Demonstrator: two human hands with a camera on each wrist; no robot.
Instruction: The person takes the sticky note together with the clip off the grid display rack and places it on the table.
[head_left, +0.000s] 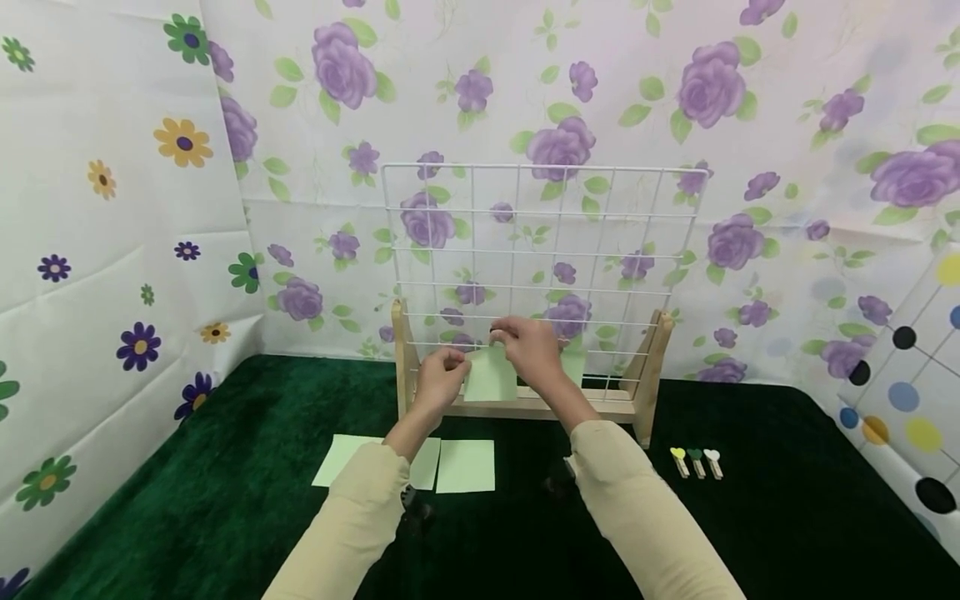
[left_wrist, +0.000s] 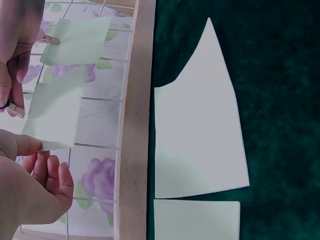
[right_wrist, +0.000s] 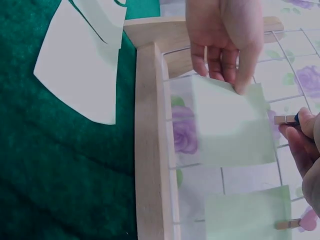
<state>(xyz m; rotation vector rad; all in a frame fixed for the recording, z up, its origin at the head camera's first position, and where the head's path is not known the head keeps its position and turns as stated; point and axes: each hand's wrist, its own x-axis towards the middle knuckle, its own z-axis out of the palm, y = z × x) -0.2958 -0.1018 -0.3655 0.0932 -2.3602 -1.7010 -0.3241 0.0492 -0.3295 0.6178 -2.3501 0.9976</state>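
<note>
My left hand (head_left: 441,379) pinches the edge of a pale green paper sheet (head_left: 491,377) between thumb and fingers, against the white wire grid (head_left: 543,169). Close to the sheet's top edge, my right hand (head_left: 531,354) grips a small wooden clothespin (right_wrist: 285,120) with a dark blue piece on it. In the right wrist view the clothespin's tip points toward the sheet, a little apart from it. A second green sheet (left_wrist: 82,42) hangs beside it on the grid, held by a clothespin with a pink heart (right_wrist: 308,220).
The grid stands in a wooden base (head_left: 405,358) on a dark green cloth (head_left: 300,400). More green sheets (head_left: 466,467) lie on the cloth at front left, partly behind my left arm. Three heart-topped clothespins (head_left: 697,463) lie to the right. Flowered sheeting (head_left: 645,133) hangs behind.
</note>
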